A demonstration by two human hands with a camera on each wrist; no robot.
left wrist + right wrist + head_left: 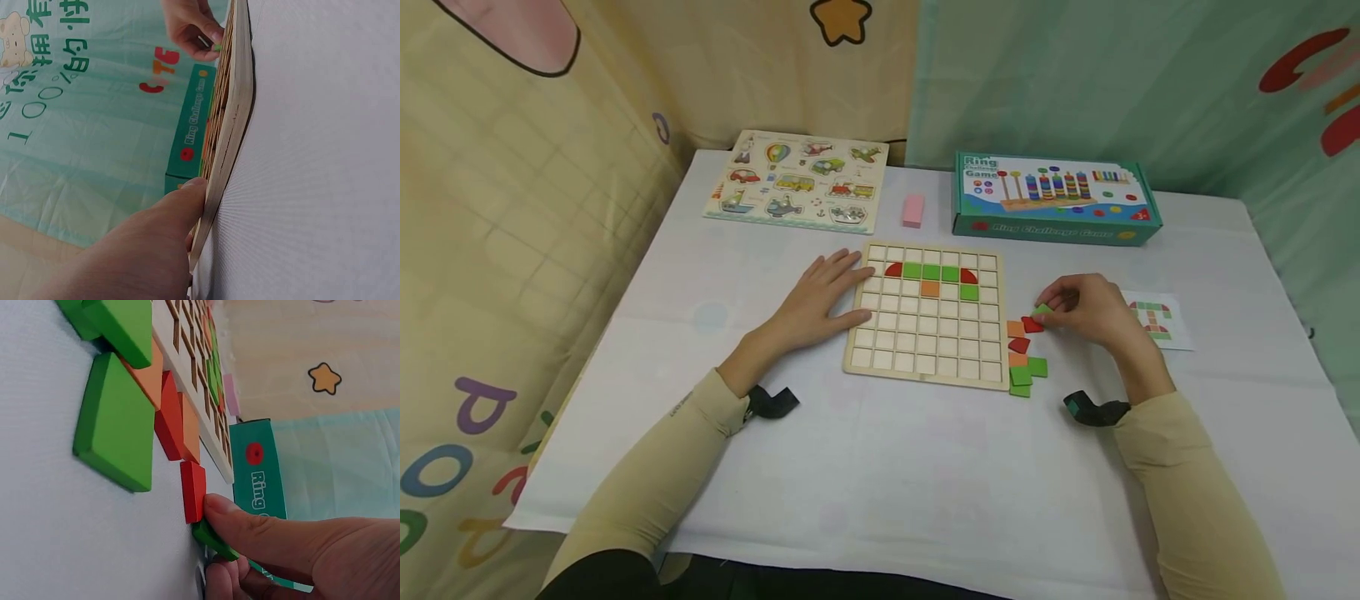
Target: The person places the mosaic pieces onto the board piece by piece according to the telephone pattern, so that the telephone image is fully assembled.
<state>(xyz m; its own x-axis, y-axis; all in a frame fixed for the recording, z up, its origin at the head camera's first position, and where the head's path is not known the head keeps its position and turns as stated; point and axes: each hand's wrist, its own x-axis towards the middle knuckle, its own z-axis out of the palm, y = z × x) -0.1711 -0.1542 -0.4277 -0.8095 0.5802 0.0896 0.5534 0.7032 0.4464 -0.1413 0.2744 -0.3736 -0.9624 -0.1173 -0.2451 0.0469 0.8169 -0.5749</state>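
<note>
A wooden grid board (pixel 925 321) lies mid-table. In its upper rows sit red quarter-round tiles, several green squares and an orange square (pixel 930 288). My left hand (pixel 808 308) rests at the board's left edge, thumb and fingertips on the frame. Right of the board, my right hand (pixel 1086 307) pinches a green square tile (pixel 214 540) between thumb and fingers. Next to the thumb is a red tile (pixel 194 490). Further loose tiles lie along the board's right side, among them a green tile (pixel 119 425) and orange ones.
A pattern card (pixel 1157 321) lies right of the right hand, partly behind it. At the back are a vehicle puzzle board (pixel 797 182), a pink block (pixel 913 211) and a green Ring Challenge Game box (pixel 1056 200). Curtains hang behind the table.
</note>
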